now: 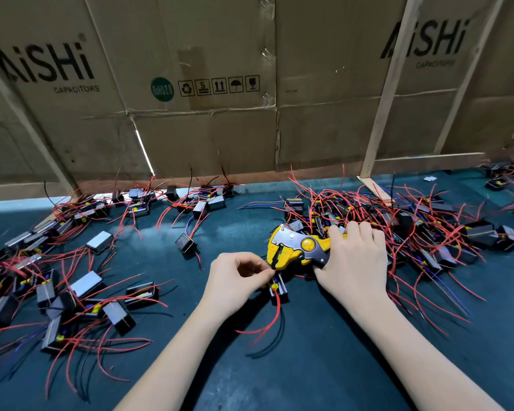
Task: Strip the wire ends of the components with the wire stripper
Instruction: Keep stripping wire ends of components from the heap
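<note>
Yellow wire stripper [294, 247] with grey metal plate, gripped by right hand [352, 256].

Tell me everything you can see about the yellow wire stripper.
The wire stripper has a yellow plastic-looking body, grey metal plates and a round yellow knob at the pivot. It lies nearly flat over the dark green mat, head pointing left, beside the pile of red-wired components. The right hand grips its handles. The left hand pinches a wire at its jaws, just above one small black component.
</note>
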